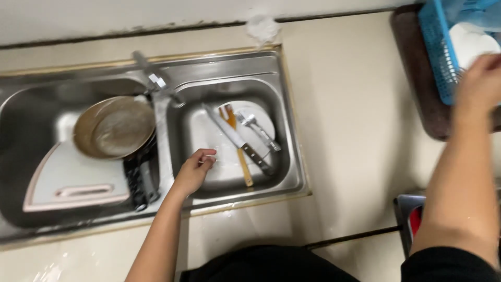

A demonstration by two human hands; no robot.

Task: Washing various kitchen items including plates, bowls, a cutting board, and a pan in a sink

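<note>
My left hand [194,169] hovers over the near left corner of the small right sink basin [282,130], fingers loosely curled, holding nothing I can make out. In that basin lies a white plate [209,137] with a knife [237,140], a wooden-handled utensil [241,156] and a metal fork [257,129] on it. My right hand [480,81] reaches to the far right, into a blue plastic basket [436,49] with a white dish [472,44] inside; its fingers are blurred and partly hidden.
The large left basin holds a round metal pan [115,126], a white cutting board [73,180] and a black handle [142,180]. A tap [156,78] stands between basins. The basket rests on a brown tray [417,73]. Beige counter [355,115] surrounds the sink.
</note>
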